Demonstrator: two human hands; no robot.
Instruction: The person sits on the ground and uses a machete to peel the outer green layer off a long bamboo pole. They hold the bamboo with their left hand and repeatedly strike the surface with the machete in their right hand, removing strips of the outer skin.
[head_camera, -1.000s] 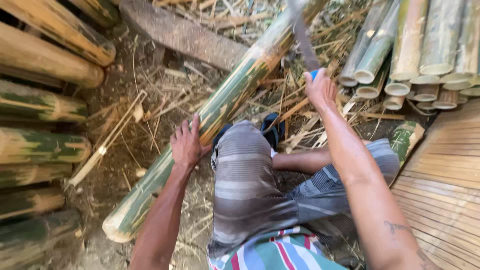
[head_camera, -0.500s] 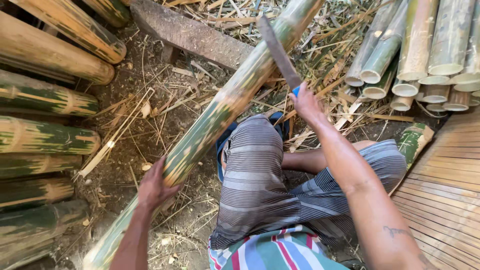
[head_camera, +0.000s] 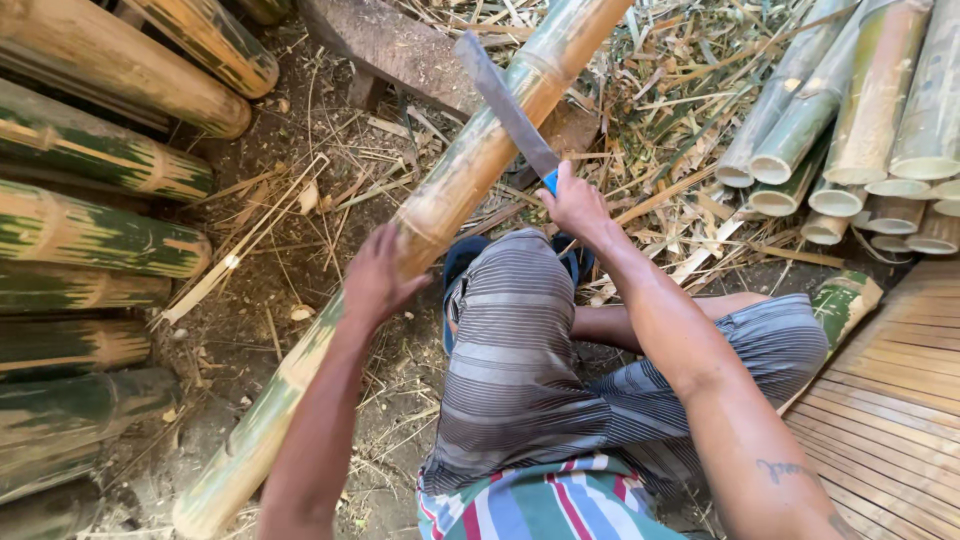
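Note:
A long green-and-yellow bamboo pole (head_camera: 470, 170) runs diagonally from the lower left to the top centre, across my bent knee. My left hand (head_camera: 378, 280) rests on it near its middle, fingers curled over the stem. My right hand (head_camera: 575, 205) grips the blue handle of a long machete (head_camera: 505, 100), whose grey blade lies against the upper side of the pole. I sit on the ground in striped shorts (head_camera: 520, 360).
Cut bamboo sections (head_camera: 90, 240) are stacked along the left. More bamboo tubes (head_camera: 860, 130) with open ends lie at the upper right. A woven bamboo mat (head_camera: 890, 400) is at the lower right. A wooden block (head_camera: 400, 50) and splinters cover the dirt ahead.
My left hand slid along the pole, down and then back up toward its middle. The machete came down from raised to resting on the bamboo.

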